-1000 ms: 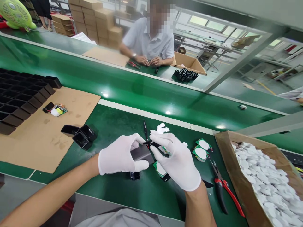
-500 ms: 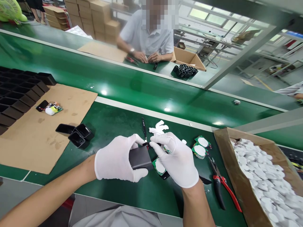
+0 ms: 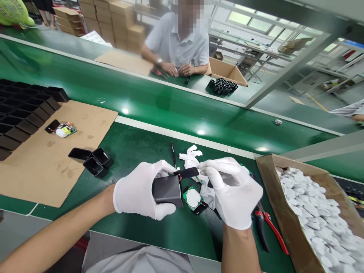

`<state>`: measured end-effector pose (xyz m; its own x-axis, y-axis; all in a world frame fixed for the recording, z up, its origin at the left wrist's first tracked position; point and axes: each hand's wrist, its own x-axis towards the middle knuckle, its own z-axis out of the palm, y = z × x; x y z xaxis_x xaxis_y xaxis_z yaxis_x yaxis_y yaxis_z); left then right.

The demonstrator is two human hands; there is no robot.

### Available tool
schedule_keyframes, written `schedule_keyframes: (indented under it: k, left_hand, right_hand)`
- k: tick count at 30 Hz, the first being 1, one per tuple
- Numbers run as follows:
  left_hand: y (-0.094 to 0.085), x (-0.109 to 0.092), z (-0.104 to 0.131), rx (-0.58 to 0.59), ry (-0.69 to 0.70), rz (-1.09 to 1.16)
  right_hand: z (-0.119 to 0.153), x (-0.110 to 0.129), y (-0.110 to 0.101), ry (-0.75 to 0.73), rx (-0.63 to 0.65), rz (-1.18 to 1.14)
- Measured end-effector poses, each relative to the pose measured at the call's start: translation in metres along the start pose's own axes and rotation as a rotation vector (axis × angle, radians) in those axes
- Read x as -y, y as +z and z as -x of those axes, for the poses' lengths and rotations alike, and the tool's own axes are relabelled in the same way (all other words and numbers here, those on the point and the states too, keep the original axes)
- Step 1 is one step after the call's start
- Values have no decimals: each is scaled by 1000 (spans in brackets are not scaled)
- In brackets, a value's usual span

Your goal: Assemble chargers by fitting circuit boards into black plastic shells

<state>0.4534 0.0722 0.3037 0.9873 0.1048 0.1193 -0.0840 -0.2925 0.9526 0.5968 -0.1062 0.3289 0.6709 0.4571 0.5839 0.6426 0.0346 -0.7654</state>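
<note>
My gloved left hand (image 3: 142,189) is wrapped round a black rectangular housing (image 3: 168,190). At the housing's right end a flat black end cap (image 3: 187,173) sticks out, with a bit of red wire by it. My gloved right hand (image 3: 231,191) is right of the cap, thumb and fingers drawn together, the tips close to the cap's far end. Whether anything is pinched there is hidden. Below the cap lies a green circuit board (image 3: 193,199) with a round white pad. Behind the right hand is a crumpled white glove (image 3: 192,152).
A cardboard box (image 3: 269,178) of white pads stands at the right, beside red-and-black pliers (image 3: 265,227). A screwdriver (image 3: 173,153) lies behind the housing. Empty black housings (image 3: 93,163) stand at left, near a cardboard sheet (image 3: 71,163). A co-worker (image 3: 182,49) sits opposite.
My right hand has moved right, from the housing's edge to beyond the cap's far end, leaving the cap in plain view. My left hand stays round the housing.
</note>
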Motion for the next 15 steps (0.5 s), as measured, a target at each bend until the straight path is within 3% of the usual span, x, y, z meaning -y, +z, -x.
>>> schedule_keyframes:
  k: [3,7,12,15]
  left_hand:
    - [2,6,0,-51,88,21]
    - [7,19,-1,-142,252,24]
    - [13,37,-2,-338,491,-97]
    - [18,43,-2,-413,558,-110]
  right_hand:
    - [1,2,-3,-58,-7,-21]
    - [11,2,-2,-98,151,-25]
    - [29,9,13,29,224,-41]
    - [36,11,20,63,206,-11]
